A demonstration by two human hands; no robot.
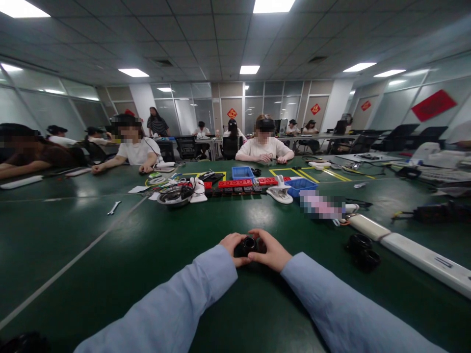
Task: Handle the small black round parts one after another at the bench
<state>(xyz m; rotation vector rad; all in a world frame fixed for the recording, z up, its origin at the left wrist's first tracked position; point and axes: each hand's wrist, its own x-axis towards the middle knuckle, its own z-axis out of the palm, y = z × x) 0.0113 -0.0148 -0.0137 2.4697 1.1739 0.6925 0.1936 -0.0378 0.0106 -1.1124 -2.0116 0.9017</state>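
Observation:
Both of my hands meet over the green table in front of me, around a glossy black round part (pixel 249 243) with a hollow, ring-like mouth. From its left side my left hand (pixel 233 245) grips it with curled fingers. On the other side my right hand (pixel 271 250) curves around it, thumb at the front and fingers behind. My hands cover much of the part, so its exact kind cannot be made out. Similar black round parts (pixel 362 250) lie to the right of my right hand.
Ahead stand a red-and-black row of sockets (pixel 235 184), a blue basket (pixel 301 187), a white clip stand (pixel 280 192) and coiled cables (pixel 175 195). A wrench (pixel 114 208) lies left. A long white bar (pixel 427 260) runs along the right. Other people sit across the table.

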